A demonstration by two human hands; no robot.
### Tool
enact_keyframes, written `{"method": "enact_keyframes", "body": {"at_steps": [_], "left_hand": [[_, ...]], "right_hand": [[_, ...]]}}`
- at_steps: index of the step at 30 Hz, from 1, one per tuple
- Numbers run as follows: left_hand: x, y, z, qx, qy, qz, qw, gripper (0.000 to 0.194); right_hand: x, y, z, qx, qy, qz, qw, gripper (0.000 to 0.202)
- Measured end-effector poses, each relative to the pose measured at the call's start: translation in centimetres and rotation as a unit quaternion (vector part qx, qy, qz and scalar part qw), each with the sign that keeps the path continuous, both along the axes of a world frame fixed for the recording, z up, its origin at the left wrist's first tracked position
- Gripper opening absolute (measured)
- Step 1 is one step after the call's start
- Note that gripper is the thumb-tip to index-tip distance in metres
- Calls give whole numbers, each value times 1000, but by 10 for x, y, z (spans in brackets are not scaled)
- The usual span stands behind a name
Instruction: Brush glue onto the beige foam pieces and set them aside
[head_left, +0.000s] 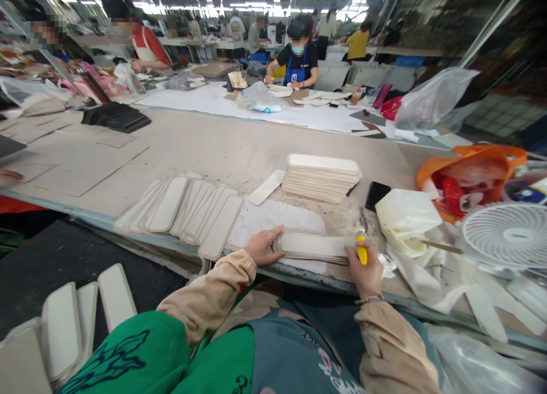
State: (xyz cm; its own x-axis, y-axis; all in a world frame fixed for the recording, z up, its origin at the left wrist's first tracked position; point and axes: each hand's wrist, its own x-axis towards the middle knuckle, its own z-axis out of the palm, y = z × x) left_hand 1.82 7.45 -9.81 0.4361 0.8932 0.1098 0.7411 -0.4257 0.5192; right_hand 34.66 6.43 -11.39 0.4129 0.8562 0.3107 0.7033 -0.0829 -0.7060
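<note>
A short stack of long cream strips with rounded ends point(316, 244) lies at the table's near edge. My left hand point(264, 247) is at its left end, thumb and fingers apart around the end. At the right end is my right hand point(365, 268), closed around a yellow-handled tool point(362, 251), with its fingers touching the stack. Behind stands a taller stack of similar strips point(320, 178), with one loose strip point(266, 187) leaning beside it. Overlapping strips point(182, 208) are fanned out to the left of my left hand.
On the right are a black phone point(378, 195), scissors point(366, 222), a white block point(408, 211), a white fan point(515, 234) and an orange bag point(470, 180). More strips point(62, 325) lie lower left. A person point(299, 60) works across the table.
</note>
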Motion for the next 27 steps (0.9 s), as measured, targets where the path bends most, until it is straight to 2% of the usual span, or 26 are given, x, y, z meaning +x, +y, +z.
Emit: {"method": "enact_keyframes", "body": {"at_steps": [8, 14, 27], "left_hand": [[0, 0, 0, -2, -7, 0, 1000, 76], [0, 1, -4, 5, -16, -1, 1000, 76], [0, 1, -3, -8, -11, 9, 1000, 74]], "right_hand": [[-9, 2, 3, -10, -2, 9, 1000, 47], [-5, 4, -1, -43, -7, -5, 999, 48], [2, 2, -2, -21, 0, -5, 1000, 44]]}}
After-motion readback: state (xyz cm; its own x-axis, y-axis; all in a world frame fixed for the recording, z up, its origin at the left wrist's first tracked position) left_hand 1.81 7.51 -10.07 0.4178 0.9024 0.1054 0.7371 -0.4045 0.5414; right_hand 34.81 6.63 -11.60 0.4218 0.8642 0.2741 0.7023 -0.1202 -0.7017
